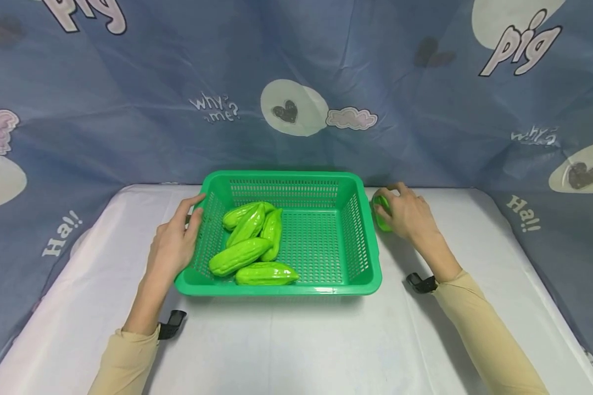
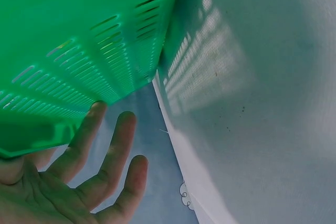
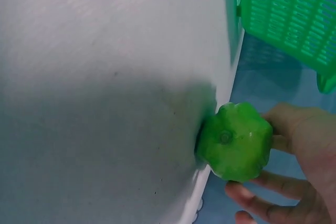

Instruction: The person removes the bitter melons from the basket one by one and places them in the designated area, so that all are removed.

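Note:
My left hand (image 1: 170, 244) is at the left rim of a green plastic basket (image 1: 272, 289). In the left wrist view its fingers (image 2: 113, 156) are extended beside the slotted outer wall, while the thumb is partly hidden by the basket. Several glossy green bitter melons (image 1: 242, 256) lie in the left half of the basket. Just outside the basket's right wall, my right hand (image 1: 410, 214) grips another bitter melon (image 3: 236, 142) on the table, thumb on one side and fingers on the other. Its blunt end faces the right wrist camera.
A white cloth (image 1: 296, 345) covers the table under the basket. Blue printed fabric (image 1: 296, 60) hangs behind the table and along both sides. The basket's tall right wall (image 1: 361, 233) stands between the right hand and the basket's inside. Black straps circle both wrists.

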